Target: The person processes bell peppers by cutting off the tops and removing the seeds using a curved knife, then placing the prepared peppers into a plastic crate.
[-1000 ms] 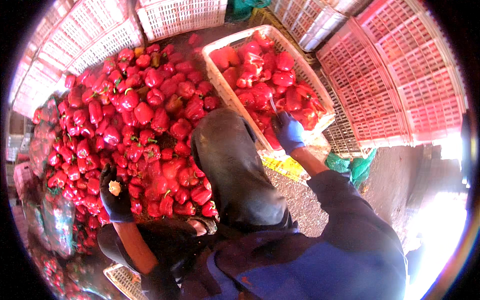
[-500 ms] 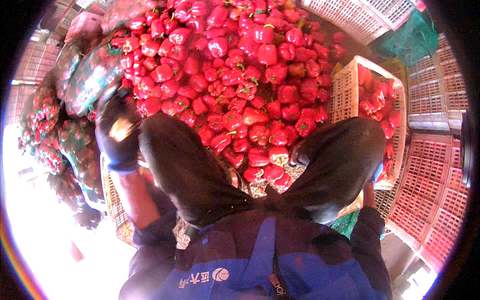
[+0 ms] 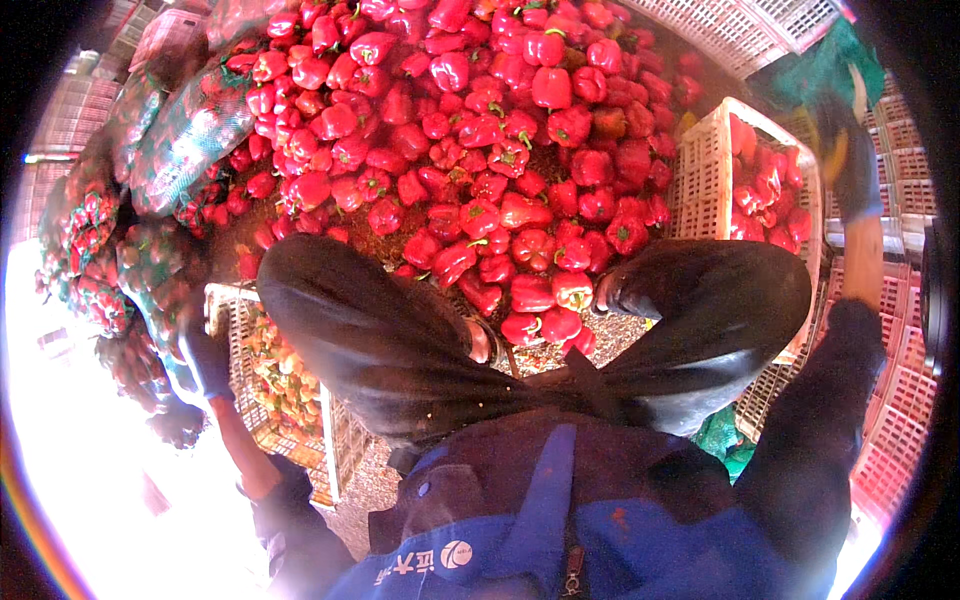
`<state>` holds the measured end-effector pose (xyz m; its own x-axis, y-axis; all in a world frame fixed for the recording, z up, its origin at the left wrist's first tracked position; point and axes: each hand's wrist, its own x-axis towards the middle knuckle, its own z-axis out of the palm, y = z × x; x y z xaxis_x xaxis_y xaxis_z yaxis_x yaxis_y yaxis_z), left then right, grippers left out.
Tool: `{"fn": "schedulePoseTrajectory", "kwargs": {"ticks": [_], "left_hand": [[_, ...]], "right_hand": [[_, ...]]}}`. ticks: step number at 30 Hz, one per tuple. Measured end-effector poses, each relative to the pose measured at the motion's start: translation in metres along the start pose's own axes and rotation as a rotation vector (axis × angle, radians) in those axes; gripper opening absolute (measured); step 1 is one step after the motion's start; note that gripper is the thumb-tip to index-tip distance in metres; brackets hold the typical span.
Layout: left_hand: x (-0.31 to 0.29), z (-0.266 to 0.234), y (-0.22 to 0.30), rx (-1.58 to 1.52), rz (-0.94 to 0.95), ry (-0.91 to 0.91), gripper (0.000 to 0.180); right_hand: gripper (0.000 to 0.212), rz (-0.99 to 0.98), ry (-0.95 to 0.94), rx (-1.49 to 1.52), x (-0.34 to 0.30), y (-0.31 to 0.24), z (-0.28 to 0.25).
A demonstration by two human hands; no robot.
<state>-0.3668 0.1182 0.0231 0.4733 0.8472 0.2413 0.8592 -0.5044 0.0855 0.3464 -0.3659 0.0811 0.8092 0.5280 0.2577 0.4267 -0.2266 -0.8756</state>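
Observation:
My left hand (image 3: 207,358), in a dark glove, is beside the outer side of a pale crate (image 3: 336,450) at the left; its fingers are blurred. Small orange and greenish peppers (image 3: 283,385) lie in that crate. My right hand (image 3: 848,165), also dark-gloved, reaches far out past the right crate (image 3: 700,180), toward a green net (image 3: 825,62). A yellowish patch and a pale curved strip show by its fingers, too smeared to tell apart from the glove. Red bell peppers (image 3: 768,185) fill part of the right crate. Between and beyond my knees spreads a large heap of red bell peppers (image 3: 480,130).
Net sacks of peppers (image 3: 185,140) are piled along the left. Stacked pink and white plastic crates (image 3: 895,380) line the right side, with another crate (image 3: 760,35) at the far right. A green net (image 3: 722,440) lies by my right thigh.
My left hand, with something pale and orange at it before, has drawn back to the left crate. My right hand has swung from beside my right knee outward and away. My knees have spread.

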Motion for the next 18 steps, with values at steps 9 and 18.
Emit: {"fn": "schedulePoseTrajectory", "kwargs": {"ticks": [9, 18], "left_hand": [[0.128, 0.13, 0.316, -0.437, 0.613, -0.569, 0.071], [0.007, 0.317, 0.339, -0.09, 0.458, -0.871, 0.089]], "right_hand": [[0.033, 0.338, -0.33, 0.585, 0.019, -0.025, 0.192], [0.032, 0.547, -0.213, 0.676, -0.014, -0.045, 0.202]]}}
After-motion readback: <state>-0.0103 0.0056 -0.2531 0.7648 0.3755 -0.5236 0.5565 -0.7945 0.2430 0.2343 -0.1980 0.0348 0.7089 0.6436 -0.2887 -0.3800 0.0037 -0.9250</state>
